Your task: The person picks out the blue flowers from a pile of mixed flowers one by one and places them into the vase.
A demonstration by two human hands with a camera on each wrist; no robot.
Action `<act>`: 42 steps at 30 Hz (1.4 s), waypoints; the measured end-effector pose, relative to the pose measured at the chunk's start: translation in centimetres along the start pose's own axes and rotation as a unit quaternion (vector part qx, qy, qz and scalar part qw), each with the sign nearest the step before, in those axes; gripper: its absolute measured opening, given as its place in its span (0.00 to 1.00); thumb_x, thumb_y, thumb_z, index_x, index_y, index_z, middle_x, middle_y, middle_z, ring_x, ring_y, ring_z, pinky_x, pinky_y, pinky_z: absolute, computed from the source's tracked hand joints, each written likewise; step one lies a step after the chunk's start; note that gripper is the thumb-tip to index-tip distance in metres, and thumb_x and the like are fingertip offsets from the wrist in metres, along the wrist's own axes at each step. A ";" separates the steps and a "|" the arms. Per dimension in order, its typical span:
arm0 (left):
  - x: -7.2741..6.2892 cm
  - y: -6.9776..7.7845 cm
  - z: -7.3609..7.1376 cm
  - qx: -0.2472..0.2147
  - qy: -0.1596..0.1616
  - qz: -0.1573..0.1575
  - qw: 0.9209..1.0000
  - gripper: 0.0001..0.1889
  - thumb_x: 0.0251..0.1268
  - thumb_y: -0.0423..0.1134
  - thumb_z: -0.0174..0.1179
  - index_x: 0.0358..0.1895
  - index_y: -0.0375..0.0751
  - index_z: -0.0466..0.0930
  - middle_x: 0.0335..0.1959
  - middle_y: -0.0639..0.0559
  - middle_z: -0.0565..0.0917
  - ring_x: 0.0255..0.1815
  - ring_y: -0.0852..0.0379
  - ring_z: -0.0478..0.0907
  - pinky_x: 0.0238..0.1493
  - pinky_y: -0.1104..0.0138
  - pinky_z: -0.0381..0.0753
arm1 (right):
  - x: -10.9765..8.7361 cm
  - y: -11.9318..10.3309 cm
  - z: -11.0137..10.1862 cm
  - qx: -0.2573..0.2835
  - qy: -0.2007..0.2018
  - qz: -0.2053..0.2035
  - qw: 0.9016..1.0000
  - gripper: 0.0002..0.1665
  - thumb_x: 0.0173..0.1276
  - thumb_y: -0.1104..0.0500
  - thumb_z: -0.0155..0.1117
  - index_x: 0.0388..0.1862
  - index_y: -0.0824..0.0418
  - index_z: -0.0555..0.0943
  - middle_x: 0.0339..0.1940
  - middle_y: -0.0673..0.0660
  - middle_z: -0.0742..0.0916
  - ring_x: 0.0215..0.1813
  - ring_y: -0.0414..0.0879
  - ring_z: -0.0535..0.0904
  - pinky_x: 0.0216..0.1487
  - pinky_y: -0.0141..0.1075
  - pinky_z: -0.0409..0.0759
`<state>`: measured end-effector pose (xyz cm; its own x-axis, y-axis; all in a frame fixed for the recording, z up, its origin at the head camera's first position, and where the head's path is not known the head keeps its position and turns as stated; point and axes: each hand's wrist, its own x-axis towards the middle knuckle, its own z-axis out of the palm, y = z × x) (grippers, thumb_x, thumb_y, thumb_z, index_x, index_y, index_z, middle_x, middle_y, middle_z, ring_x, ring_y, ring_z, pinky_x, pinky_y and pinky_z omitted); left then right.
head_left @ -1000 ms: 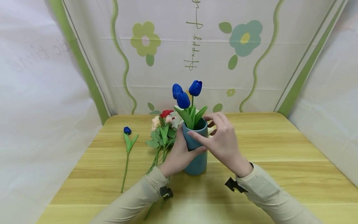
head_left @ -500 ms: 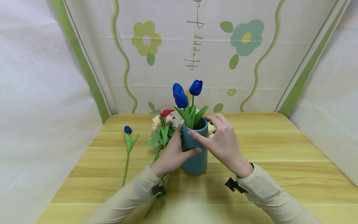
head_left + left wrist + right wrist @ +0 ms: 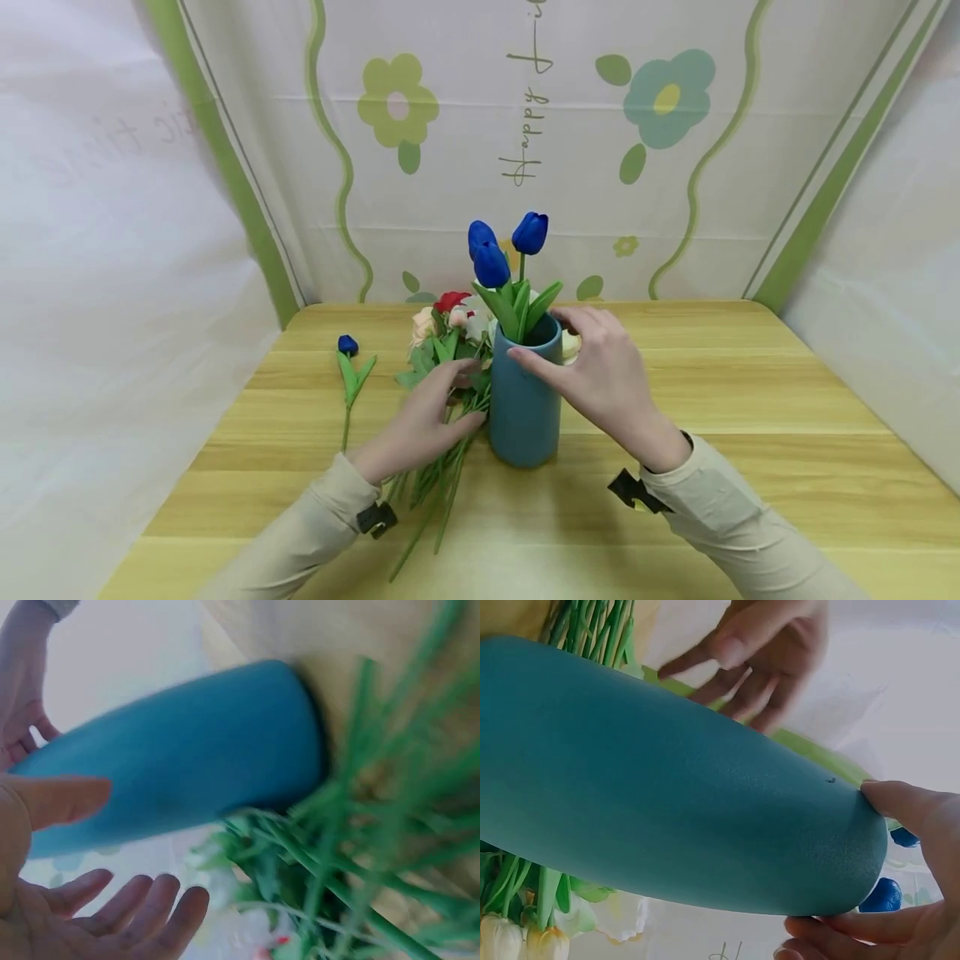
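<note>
A tall blue vase (image 3: 525, 408) stands upright on the table with three blue tulips (image 3: 492, 265) in it, their green leaves over its rim. With thumb on the near side and fingers on the far right side, my right hand (image 3: 611, 375) holds the vase near its top. My left hand (image 3: 420, 425) is just left of the vase, apart from it, fingers spread and holding nothing. In the left wrist view a gap shows between that hand's fingers (image 3: 150, 915) and the vase. Under and behind it lies a pile of flowers (image 3: 450, 333) with long green stems.
A single blue tulip (image 3: 347, 345) lies on the wooden table (image 3: 712, 492) at the left, its lower stem hidden by my left arm. White tulips (image 3: 547, 937) lie behind the vase. A floral cloth (image 3: 450, 167) hangs behind the table.
My left hand has let go of the vase and moved left and down, over the flower stems. The right hand keeps its hold at the rim. The vase stays in place.
</note>
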<state>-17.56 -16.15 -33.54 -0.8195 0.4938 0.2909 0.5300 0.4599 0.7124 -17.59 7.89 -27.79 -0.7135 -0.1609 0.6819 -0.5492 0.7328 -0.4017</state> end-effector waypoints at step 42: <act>-5.5 -9.0 -8.2 0.236 -0.045 -0.358 0.902 0.16 0.66 0.41 0.60 0.21 0.41 0.69 0.18 0.49 0.70 0.17 0.56 0.66 0.18 0.65 0.64 | -0.1 -0.6 -0.5 -0.025 -0.055 0.030 0.998 0.42 0.58 0.33 0.70 0.55 0.66 0.80 0.45 0.60 0.85 0.37 0.49 0.80 0.32 0.43 0.79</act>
<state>-19.64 -29.04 -36.35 -0.9787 -0.0064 -0.2050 -0.0774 0.9371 0.3403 -16.97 7.76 -27.26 -0.7892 -0.1846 0.5858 -0.4834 0.7751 -0.4070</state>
